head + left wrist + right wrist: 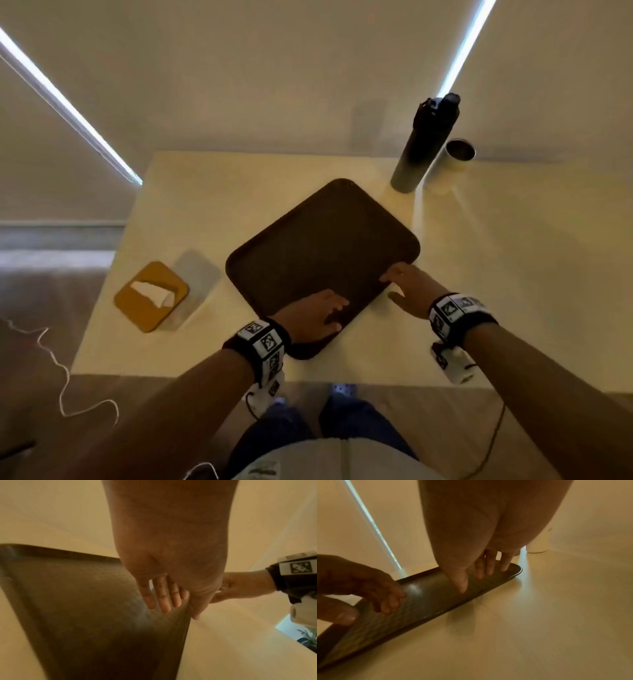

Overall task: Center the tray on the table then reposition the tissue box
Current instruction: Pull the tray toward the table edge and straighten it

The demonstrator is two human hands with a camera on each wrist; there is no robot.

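A dark brown tray (322, 246) lies turned at an angle in the middle of the cream table (496, 260). My left hand (330, 313) rests flat on the tray's near end, fingers (160, 599) straight on the textured tray (82, 601) and thumb along its rim. My right hand (394, 277) touches the tray's right edge, with straight fingers (488, 566) and thumb laid on the tray (428, 599). Neither hand is curled round the rim. The tissue box (152, 296), with a tan top and a white tissue sticking out, stands to the left of the tray.
A tall dark bottle (424, 144) and a steel cup (452, 159) stand at the table's back right, just beyond the tray's far corner. The table's near edge is close to my body. A white cable (61, 377) lies on the floor at the left.
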